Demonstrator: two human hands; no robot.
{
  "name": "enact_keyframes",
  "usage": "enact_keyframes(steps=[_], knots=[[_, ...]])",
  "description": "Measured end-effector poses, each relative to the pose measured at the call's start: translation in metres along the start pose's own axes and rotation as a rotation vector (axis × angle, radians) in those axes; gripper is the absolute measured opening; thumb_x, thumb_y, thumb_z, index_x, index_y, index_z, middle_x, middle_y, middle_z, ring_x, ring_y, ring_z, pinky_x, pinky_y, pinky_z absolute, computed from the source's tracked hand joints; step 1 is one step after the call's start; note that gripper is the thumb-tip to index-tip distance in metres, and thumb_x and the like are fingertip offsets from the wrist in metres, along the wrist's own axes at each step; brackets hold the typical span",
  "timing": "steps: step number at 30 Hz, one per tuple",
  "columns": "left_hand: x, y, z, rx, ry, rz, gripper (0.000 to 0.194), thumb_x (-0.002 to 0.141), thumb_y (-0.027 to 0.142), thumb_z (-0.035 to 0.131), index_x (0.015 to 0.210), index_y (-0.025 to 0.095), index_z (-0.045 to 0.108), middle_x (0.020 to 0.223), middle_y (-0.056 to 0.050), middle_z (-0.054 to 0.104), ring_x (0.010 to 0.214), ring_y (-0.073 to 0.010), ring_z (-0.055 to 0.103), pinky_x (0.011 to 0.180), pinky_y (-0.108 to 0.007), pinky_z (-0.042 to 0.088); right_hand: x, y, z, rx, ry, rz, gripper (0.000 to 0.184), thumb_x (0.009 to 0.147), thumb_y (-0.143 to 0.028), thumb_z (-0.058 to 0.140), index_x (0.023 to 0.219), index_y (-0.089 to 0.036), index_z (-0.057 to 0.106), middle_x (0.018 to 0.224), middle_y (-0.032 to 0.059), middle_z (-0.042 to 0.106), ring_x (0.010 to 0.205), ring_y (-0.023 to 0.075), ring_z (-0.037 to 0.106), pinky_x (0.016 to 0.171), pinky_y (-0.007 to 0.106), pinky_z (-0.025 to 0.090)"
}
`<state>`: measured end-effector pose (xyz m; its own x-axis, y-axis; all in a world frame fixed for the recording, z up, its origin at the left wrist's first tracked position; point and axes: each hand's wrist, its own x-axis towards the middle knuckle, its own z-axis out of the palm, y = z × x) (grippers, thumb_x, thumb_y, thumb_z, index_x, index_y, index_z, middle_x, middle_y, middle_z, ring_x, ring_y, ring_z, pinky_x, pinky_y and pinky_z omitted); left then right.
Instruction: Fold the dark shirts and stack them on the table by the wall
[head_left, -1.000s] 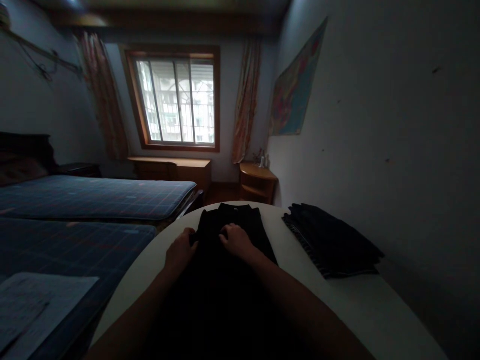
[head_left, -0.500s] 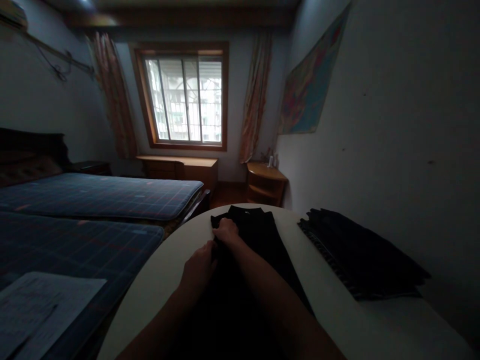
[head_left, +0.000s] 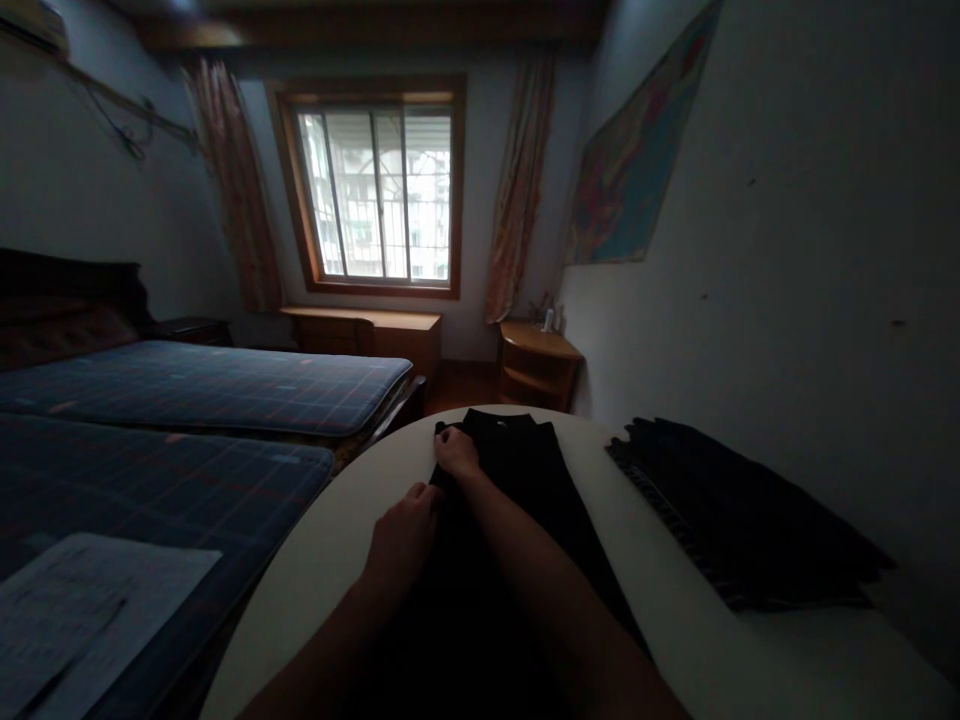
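A black garment [head_left: 525,480] lies lengthwise on a round white table [head_left: 330,560] in front of me. My right hand [head_left: 455,453] reaches across to the garment's far left corner and pinches the cloth there. My left hand [head_left: 401,535] rests closer to me on the garment's left edge, fingers curled onto the fabric. The room is dim, so the cloth's folds are hard to make out.
A stack of dark folded clothes [head_left: 742,520] sits on the table's right side by the wall. Two beds with blue plaid covers [head_left: 187,380] stand to the left, with white papers [head_left: 82,610] on the nearer one. A window [head_left: 382,195] and wooden cabinets [head_left: 536,360] lie beyond.
My right hand has moved from the middle of the garment to its far left corner. My left hand has stayed on the left edge. The view has shifted slightly.
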<state>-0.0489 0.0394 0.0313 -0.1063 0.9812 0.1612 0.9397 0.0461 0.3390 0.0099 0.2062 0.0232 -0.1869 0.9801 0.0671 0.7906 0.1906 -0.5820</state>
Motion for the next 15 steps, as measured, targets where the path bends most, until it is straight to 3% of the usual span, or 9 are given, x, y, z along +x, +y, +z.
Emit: enact_keyframes(steps=[2, 5, 9, 12, 15], knots=[[-0.001, 0.002, 0.001, -0.008, -0.011, 0.028, 0.021, 0.095, 0.018, 0.049, 0.109, 0.027, 0.061, 0.110, 0.000, 0.066, 0.090, -0.0162, 0.067, 0.071, -0.025, 0.044, -0.001, -0.001, 0.000, -0.012, 0.003, 0.012, 0.048, 0.081, -0.037, 0.070, 0.124, -0.019, 0.056, 0.118, 0.0131, 0.069, 0.109, 0.0266, 0.066, 0.087, 0.031, 0.050], [-0.002, 0.004, 0.001, -0.004, -0.025, 0.047, 0.020, 0.094, 0.019, 0.049, 0.107, 0.027, 0.062, 0.109, 0.001, 0.066, 0.092, -0.0157, 0.067, 0.074, -0.025, 0.045, 0.000, 0.000, -0.002, -0.033, 0.013, 0.041, 0.069, 0.074, -0.025, 0.076, 0.134, -0.014, 0.045, 0.119, 0.0186, 0.068, 0.107, 0.0294, 0.067, 0.086, 0.034, 0.051], [-0.006, 0.002, -0.003, 0.049, -0.055, -0.011, 0.021, 0.090, 0.019, 0.055, 0.110, 0.024, 0.057, 0.113, -0.003, 0.065, 0.095, -0.0182, 0.066, 0.075, -0.027, 0.045, 0.007, 0.008, -0.006, -0.013, 0.032, 0.064, 0.048, 0.085, -0.024, 0.063, 0.129, -0.009, 0.050, 0.119, 0.0227, 0.067, 0.108, 0.0296, 0.067, 0.087, 0.035, 0.050], [-0.008, 0.000, -0.007, 0.059, -0.103, -0.065, 0.020, 0.086, 0.017, 0.058, 0.105, 0.021, 0.056, 0.106, -0.006, 0.068, 0.094, -0.0227, 0.067, 0.072, -0.029, 0.045, 0.016, 0.015, -0.010, 0.042, 0.033, 0.068, 0.033, 0.088, -0.026, 0.057, 0.118, -0.012, 0.060, 0.114, 0.0183, 0.070, 0.107, 0.0264, 0.067, 0.086, 0.030, 0.050], [-0.008, 0.002, -0.011, -0.102, -0.055, -0.035, 0.014, 0.086, 0.017, 0.058, 0.100, 0.021, 0.055, 0.098, -0.004, 0.070, 0.091, -0.0211, 0.067, 0.076, -0.029, 0.046, 0.026, 0.022, -0.013, 0.104, 0.064, 0.066, 0.032, 0.090, -0.028, 0.054, 0.117, -0.014, 0.062, 0.115, 0.0137, 0.070, 0.107, 0.0219, 0.067, 0.086, 0.025, 0.049]])
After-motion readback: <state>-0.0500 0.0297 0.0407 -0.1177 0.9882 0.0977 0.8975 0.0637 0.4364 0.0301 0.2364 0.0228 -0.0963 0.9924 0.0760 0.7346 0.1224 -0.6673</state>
